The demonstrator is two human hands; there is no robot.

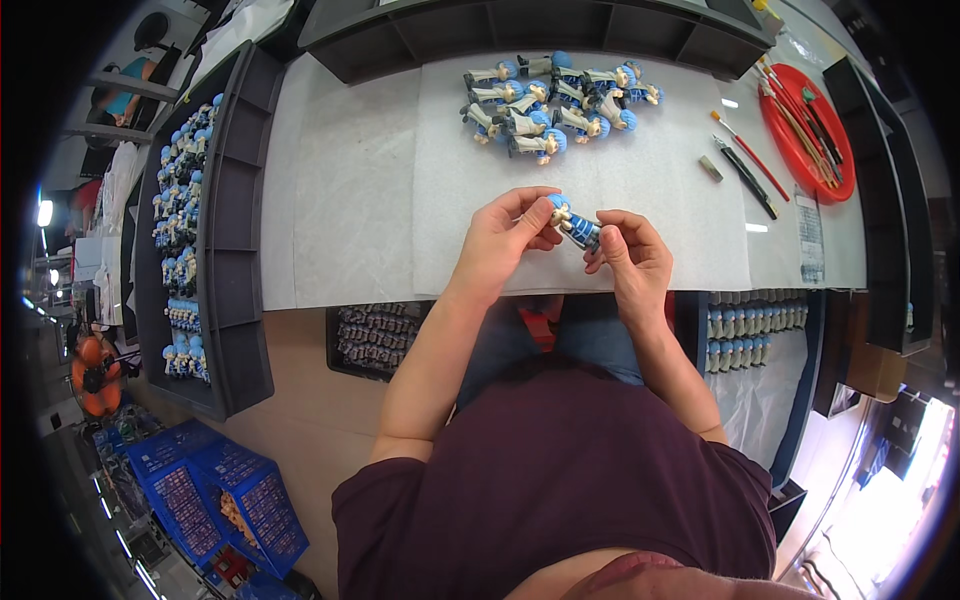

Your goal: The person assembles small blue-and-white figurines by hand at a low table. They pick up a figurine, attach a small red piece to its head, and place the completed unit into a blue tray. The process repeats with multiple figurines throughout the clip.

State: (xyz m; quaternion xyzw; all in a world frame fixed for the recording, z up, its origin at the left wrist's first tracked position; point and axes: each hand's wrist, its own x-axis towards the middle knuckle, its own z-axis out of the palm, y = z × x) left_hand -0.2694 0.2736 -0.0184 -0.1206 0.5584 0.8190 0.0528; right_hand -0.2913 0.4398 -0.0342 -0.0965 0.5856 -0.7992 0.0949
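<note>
blue-haired figurine [578,231]: held above near edge of tabletop [340,215] | left hand [508,228]: fingers pinching head | right hand [638,258]: fingertips grasping foot end | handling: best gripped lightly, torso uncovered | figurine pile [536,122]: toward far edge | red tray [843,193]: by right edge

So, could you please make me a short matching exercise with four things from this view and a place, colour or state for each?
Things
1. Dish
2. Single figurine
3. Fan
4. Crates

Descriptions
A. Orange, at the far left of the picture
B. Blue, at the lower left of the picture
C. Red, with brushes in it
D. Held between the left hand and the right hand

Pairs
1-C, 2-D, 3-A, 4-B
</note>
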